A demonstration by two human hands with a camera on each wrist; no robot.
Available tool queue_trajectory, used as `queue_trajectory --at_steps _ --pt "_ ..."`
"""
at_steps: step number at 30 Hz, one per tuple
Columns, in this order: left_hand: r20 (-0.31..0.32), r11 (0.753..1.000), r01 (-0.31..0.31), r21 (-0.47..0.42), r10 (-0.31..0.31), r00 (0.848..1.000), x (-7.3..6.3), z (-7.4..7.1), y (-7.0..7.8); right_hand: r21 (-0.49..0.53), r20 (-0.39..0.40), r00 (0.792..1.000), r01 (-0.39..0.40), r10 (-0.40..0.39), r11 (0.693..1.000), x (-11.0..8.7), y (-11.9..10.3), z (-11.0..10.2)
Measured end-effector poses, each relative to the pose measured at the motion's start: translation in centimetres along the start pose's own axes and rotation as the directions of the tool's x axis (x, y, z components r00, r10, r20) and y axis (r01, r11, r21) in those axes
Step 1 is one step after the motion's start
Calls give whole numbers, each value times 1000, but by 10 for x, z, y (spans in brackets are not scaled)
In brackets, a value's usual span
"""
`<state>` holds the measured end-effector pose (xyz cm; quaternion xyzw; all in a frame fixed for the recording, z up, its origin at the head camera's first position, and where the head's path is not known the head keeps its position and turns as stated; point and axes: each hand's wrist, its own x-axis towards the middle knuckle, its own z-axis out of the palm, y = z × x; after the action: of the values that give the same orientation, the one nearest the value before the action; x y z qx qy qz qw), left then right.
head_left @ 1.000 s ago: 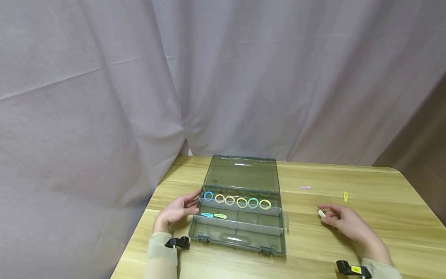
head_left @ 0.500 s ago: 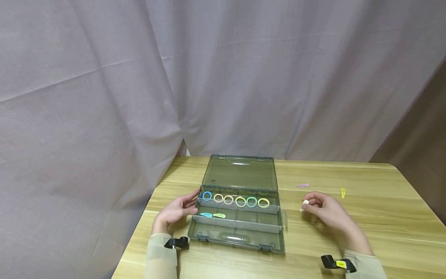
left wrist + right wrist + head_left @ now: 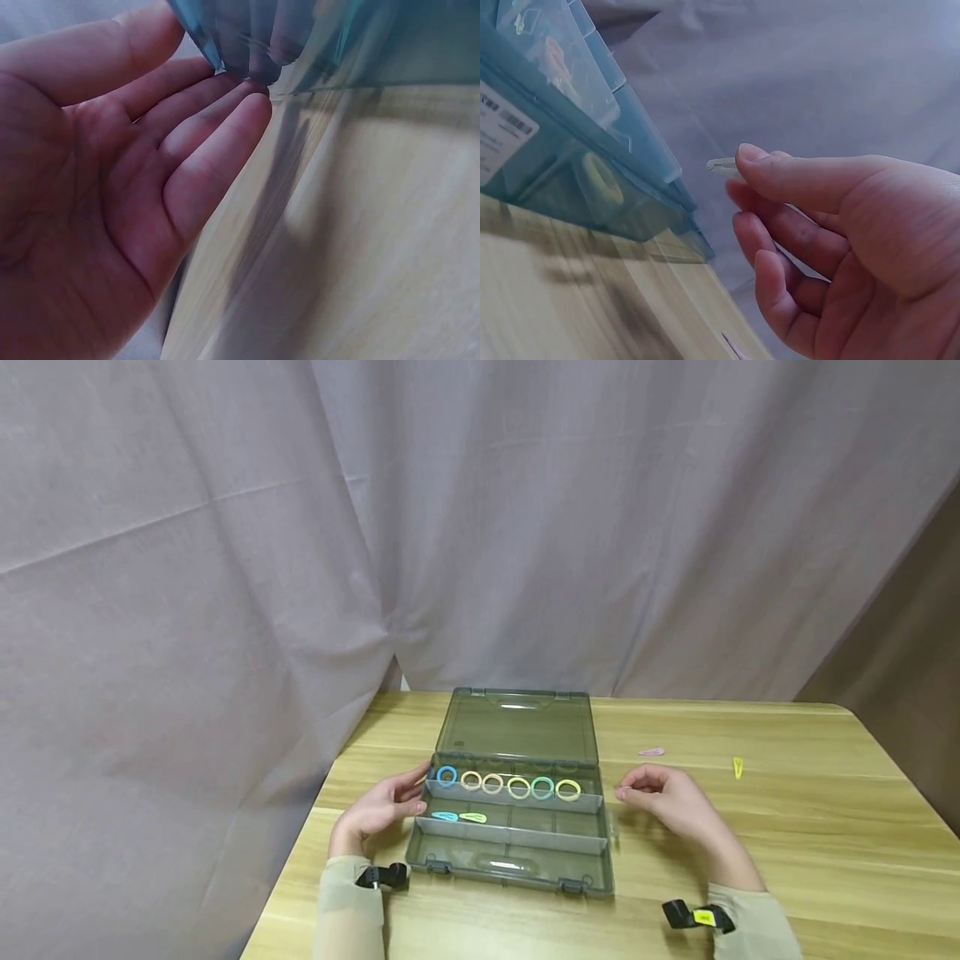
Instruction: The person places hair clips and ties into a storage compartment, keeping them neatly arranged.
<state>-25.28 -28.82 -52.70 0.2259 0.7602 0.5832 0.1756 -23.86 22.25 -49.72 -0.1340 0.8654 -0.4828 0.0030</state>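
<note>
A translucent grey-green storage box lies with its lid folded back. Its left side is held by my left hand, thumb near the top edge and fingers along the wall; the left wrist view shows fingers reaching behind the plastic. Just right of the box, my right hand pinches a small whitish snap hair clip between thumb and fingertips. Several coloured hair ties stand in a row in the back compartment. Blue and lime-green hair clips lie at the left of the middle compartment.
On the wooden table, a pink hair clip and a yellow hair clip lie beyond and to the right of my right hand. A grey curtain hangs behind the table and along its left.
My right hand has moved left with the whitish hair clip, from the table's right part to beside the box. The left hand stays at the box's left side.
</note>
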Motion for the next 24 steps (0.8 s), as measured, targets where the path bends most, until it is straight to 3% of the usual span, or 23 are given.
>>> queue_trajectory --at_steps 9,13,24 --pt "8 1000 6 15 -6 1000 2 -3 1 29 -21 1000 8 -8 1000 7 -10 7" --pt "2 1000 4 -3 -4 1000 0 -2 2 58 8 999 39 -39 998 11 -16 16" --pt "-2 1000 7 19 -7 1000 2 -2 -1 83 95 995 0 -7 997 16 -31 47"
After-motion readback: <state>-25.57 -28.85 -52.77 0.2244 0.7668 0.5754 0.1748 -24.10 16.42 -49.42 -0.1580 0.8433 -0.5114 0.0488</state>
